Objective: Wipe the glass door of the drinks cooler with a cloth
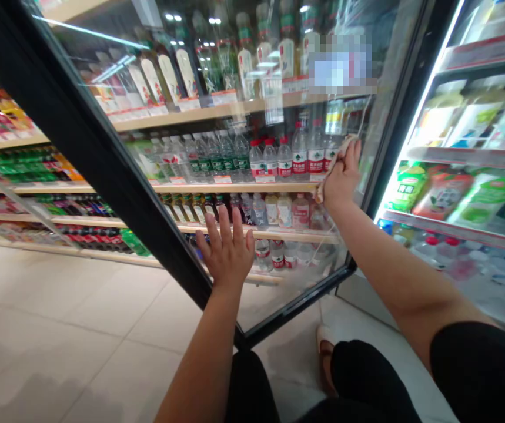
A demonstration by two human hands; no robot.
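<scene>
Pressing a pale cloth (332, 163) against a glass door (296, 306)

Grasps the cloth under the bent fingers of the right hand (343, 182), near the door's right upright. Slants its long axis from lower left to upper right, with the top end pointing toward that upright. Spreads the fingers of the left hand (228, 252) wide, holding nothing, palm toward the glass, lower down and near the left upright. Reflects ceiling lights near the top of the pane. Beyond it, 4 shelves (234, 188) of drinks, including red-capped bottles (270, 161). To the right, a brightly lit cooler (472, 155) full of bottles. Underfoot, large pale floor tiles (102, 329) and 1 light shoe (324, 336) beside black-clad legs.
</scene>
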